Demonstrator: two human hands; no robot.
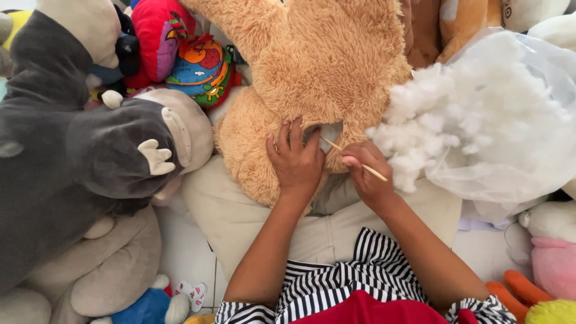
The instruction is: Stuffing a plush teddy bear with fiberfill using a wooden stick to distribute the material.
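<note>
A big tan plush bear lies across my lap. My left hand presses on its fur beside an open seam where white filling shows. In my right hand is a thin wooden stick, its tip pointing into that opening. A clear plastic bag of white fibre stuffing sits just right of my right hand, with loose tufts spilling toward the bear.
A large grey plush animal with white claws fills the left side. Colourful soft toys lie at the top left. Pink, orange and yellow toys crowd the lower right. White tiled floor shows by my knee.
</note>
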